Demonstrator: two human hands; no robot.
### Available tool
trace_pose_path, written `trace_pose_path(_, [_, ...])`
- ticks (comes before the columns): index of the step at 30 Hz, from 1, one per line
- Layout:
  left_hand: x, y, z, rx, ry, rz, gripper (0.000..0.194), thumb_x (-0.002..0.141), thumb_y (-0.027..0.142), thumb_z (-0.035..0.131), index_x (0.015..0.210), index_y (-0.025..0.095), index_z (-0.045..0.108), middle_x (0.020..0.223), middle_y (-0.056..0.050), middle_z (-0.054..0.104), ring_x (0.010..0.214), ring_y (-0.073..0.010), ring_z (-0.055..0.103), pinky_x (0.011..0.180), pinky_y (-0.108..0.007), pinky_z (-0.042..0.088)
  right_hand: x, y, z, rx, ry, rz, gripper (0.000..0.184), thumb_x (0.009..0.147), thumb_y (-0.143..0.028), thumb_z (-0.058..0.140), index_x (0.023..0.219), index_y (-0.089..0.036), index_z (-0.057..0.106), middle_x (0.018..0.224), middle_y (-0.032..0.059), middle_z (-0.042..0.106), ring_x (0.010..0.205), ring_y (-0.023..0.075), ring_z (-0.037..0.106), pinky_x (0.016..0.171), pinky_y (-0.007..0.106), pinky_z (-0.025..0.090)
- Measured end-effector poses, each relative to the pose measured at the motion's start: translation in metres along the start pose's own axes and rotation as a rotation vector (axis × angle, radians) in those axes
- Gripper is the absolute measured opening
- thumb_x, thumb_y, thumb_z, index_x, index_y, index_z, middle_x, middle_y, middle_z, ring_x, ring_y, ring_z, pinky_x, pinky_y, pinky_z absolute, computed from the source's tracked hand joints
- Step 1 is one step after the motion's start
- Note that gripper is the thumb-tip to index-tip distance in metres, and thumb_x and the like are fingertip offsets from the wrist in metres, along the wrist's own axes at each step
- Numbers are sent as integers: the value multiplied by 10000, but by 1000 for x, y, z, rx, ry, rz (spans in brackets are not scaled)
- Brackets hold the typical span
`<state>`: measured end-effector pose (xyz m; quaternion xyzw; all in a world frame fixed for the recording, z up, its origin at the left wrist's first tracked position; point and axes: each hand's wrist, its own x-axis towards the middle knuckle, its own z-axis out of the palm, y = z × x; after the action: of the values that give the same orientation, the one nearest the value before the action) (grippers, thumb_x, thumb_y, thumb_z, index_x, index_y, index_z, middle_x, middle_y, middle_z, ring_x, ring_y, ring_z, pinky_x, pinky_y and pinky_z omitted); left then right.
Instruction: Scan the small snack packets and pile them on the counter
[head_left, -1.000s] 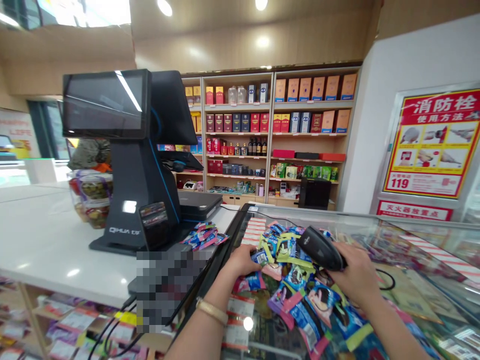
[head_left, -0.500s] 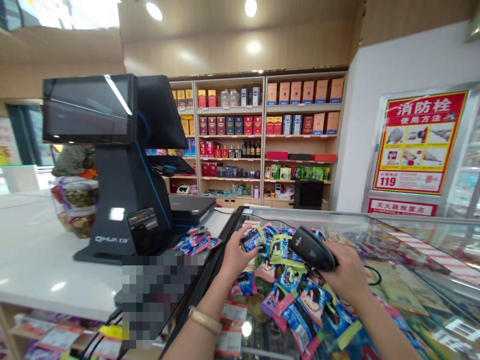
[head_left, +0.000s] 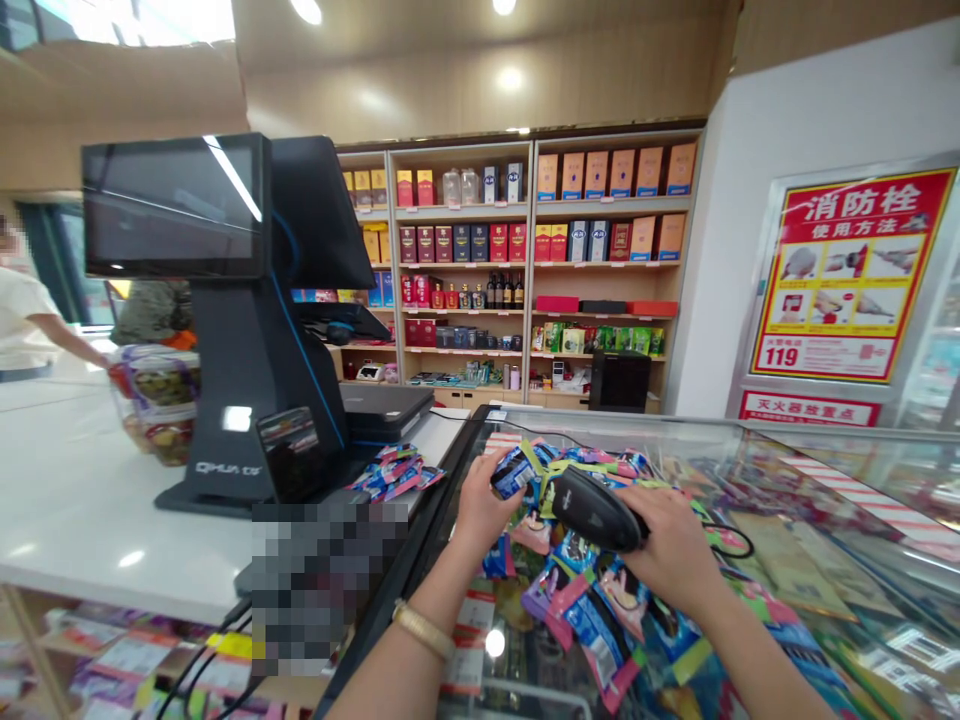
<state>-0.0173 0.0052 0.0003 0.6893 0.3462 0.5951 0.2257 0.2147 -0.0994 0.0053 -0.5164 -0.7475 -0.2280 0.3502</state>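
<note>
My left hand (head_left: 480, 505) pinches a small blue snack packet (head_left: 512, 474) and holds it up above the glass counter (head_left: 810, 500). My right hand (head_left: 670, 549) grips a black barcode scanner (head_left: 594, 507), its head close to the packet and pointed at it. A black cord (head_left: 731, 545) runs from the scanner across the glass. Under both hands lies a pile of several colourful snack packets (head_left: 592, 610). A gold bracelet (head_left: 424, 630) sits on my left wrist.
A black checkout terminal (head_left: 225, 300) with two screens stands on the white counter (head_left: 75, 500) at left, with several more packets (head_left: 397, 472) beside its base. Jars of food (head_left: 157, 400) sit behind it. A person in white (head_left: 30, 320) stands far left. Stocked shelves (head_left: 525, 260) fill the back wall.
My left hand picked a blue packet off the pile and raised it. My right hand swung the scanner left and closer to the packet. A person came into view at far left.
</note>
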Motion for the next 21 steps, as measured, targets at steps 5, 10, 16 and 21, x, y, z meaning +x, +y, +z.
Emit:
trace_pose_path(5, [0, -2, 1, 44, -14, 15, 527, 616, 87, 727, 1115, 246, 669, 982, -41, 634, 980, -228, 604, 931, -359, 466, 0, -4, -1, 3, -1, 7, 291, 692, -178, 523, 949, -217, 655, 922, 54, 721, 835, 215, 645, 757, 340, 399])
trace_pose_path(10, [0, 0, 1, -2, -17, -18, 526, 594, 91, 731, 1094, 247, 683, 980, -41, 644, 1022, -242, 601, 971, -371, 453, 1, -4, -1, 4, -8, 6, 290, 700, -187, 519, 955, -221, 654, 935, 59, 725, 848, 225, 651, 758, 346, 407])
trace_pose_path(16, [-2, -4, 5, -43, 2, -38, 499, 579, 88, 742, 1050, 234, 669, 1001, -39, 649, 1014, -229, 609, 965, -368, 463, -2, 0, 2, -32, 22, 5, 308, 705, -200, 519, 976, -223, 664, 968, 68, 730, 880, 236, 659, 773, 355, 430])
trace_pose_path(21, [10, -11, 1, -304, 177, -264, 493, 644, 217, 770, 1096, 205, 573, 904, -11, 627, 689, -136, 614, 655, -271, 545, -7, 12, 7, -63, 84, -8, 329, 707, -251, 534, 1002, -225, 675, 982, 73, 734, 912, 260, 672, 768, 368, 452])
